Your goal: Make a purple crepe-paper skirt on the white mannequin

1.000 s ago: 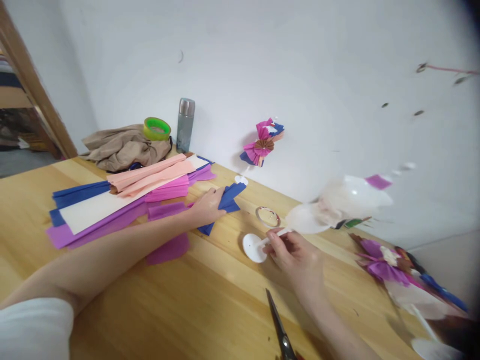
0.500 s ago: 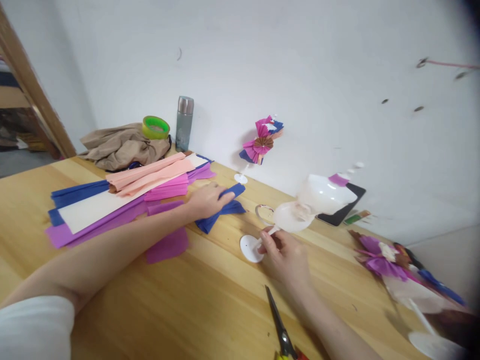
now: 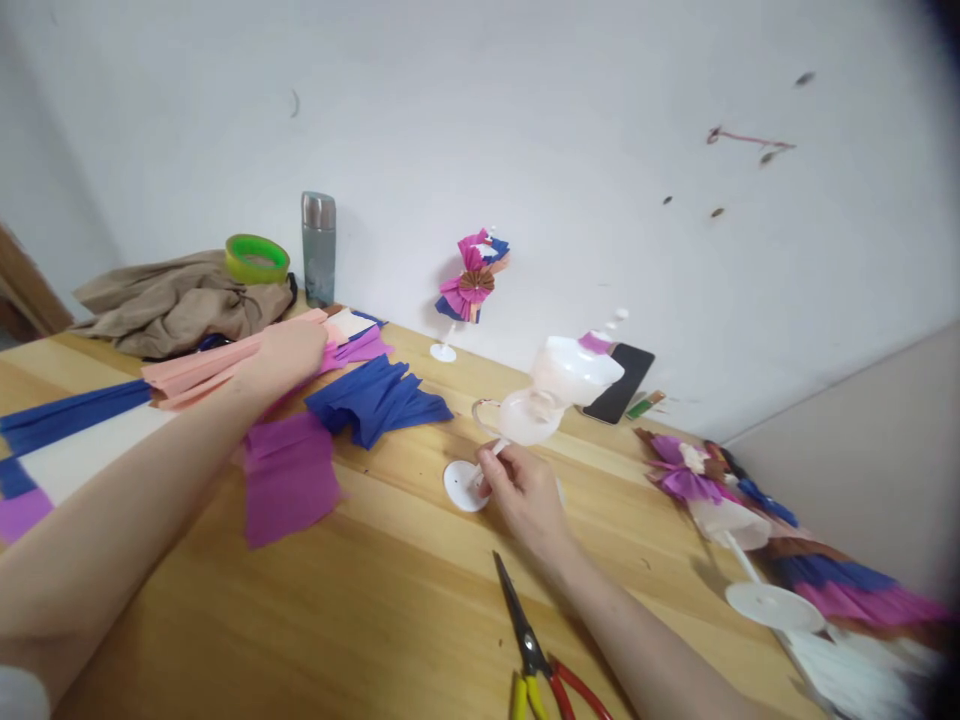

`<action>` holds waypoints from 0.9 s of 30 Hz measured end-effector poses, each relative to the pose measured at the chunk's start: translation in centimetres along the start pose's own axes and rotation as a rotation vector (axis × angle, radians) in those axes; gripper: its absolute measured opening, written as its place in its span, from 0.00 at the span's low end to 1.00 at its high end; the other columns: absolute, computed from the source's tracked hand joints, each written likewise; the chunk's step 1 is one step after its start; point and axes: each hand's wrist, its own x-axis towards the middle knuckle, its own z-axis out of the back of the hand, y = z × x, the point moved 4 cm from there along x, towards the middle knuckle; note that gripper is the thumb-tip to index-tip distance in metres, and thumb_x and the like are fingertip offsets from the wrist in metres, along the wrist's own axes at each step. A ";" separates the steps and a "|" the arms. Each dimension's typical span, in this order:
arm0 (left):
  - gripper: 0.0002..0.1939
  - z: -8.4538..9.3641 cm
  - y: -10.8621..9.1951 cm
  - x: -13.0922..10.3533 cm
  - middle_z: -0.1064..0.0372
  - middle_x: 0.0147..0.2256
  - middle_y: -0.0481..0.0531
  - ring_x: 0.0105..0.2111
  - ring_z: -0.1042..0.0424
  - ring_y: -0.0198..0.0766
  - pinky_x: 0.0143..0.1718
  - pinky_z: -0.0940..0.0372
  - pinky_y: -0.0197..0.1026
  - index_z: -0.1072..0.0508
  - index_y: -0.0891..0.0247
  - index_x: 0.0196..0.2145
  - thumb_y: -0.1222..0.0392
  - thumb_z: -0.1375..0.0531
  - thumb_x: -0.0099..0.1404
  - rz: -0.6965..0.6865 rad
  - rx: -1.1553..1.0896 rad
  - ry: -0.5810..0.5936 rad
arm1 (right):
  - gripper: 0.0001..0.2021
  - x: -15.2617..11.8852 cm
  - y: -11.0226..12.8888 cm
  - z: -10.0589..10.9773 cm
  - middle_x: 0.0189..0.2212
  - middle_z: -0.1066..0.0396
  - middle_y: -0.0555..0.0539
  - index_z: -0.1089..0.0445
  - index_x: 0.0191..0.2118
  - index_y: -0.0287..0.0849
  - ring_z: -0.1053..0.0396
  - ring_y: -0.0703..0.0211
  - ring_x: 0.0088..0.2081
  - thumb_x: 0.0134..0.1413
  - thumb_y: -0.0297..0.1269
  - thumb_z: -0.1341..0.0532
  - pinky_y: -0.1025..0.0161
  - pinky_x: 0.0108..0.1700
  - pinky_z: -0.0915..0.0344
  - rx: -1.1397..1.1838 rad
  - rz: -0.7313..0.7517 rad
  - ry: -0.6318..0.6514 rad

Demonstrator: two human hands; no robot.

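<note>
Right hand (image 3: 525, 490) gripping stem | mannequin (image 3: 555, 390) glossy white, tilted, magenta neckband | left hand (image 3: 292, 355) grip unclear

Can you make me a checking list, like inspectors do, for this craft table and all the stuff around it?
Surface: wooden table, a few specks.
Things: white dress form, tilted; blue paper, crumpled; purple sheet; peach paper.
Clutter: scissors in front; tape roll on brown cloth; flask, upright.
Hands: right hand grips the dress form's stem; left hand is at the peach paper, grip unclear.
Cables: nothing seen.
Surroundings: pale wall with dark marks.
</note>
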 end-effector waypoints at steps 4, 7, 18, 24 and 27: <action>0.09 3.0 -3.2 -0.8 0.29 0.31 0.53 0.43 0.29 0.50 0.45 0.33 0.49 0.27 0.68 0.27 0.60 0.34 0.60 -0.033 0.095 -0.042 | 0.21 0.4 0.3 1.1 0.17 0.34 0.49 0.33 0.25 0.41 0.37 0.59 0.22 0.58 0.53 0.48 0.62 0.28 0.43 0.015 -0.016 -0.020; 0.14 3.9 -5.7 -1.6 0.38 0.20 0.47 0.31 0.29 0.41 0.35 0.35 0.40 0.34 0.64 0.19 0.60 0.37 0.60 -0.075 -0.013 -0.054 | 0.21 0.5 0.8 2.8 0.15 0.44 0.53 0.41 0.19 0.44 0.45 0.63 0.19 0.56 0.52 0.46 0.63 0.25 0.49 0.049 -0.009 -0.157; 0.14 -3.0 -8.1 -4.3 0.25 0.29 0.50 0.29 0.26 0.39 0.34 0.33 0.38 0.24 0.63 0.30 0.51 0.31 0.53 -0.117 -0.944 0.540 | 0.20 -0.2 1.0 2.8 0.16 0.55 0.56 0.54 0.19 0.47 0.53 0.65 0.20 0.56 0.49 0.48 0.64 0.24 0.54 0.164 0.088 -0.247; 0.19 -5.9 -9.0 -6.1 0.25 0.32 0.53 0.34 0.25 0.40 0.38 0.32 0.40 0.25 0.63 0.34 0.46 0.31 0.53 -0.141 -0.994 0.740 | 0.14 -0.1 0.6 0.0 0.19 0.41 0.54 0.37 0.27 0.42 0.43 0.63 0.22 0.56 0.47 0.44 0.65 0.27 0.48 0.005 0.070 -0.024; 0.18 -7.3 -9.6 -7.0 0.26 0.31 0.53 0.32 0.26 0.41 0.36 0.32 0.41 0.25 0.64 0.33 0.47 0.32 0.52 -0.165 -1.000 0.647 | 0.18 -0.1 1.3 -0.5 0.17 0.44 0.54 0.42 0.21 0.44 0.44 0.63 0.22 0.61 0.44 0.49 0.65 0.28 0.48 -0.011 0.097 0.050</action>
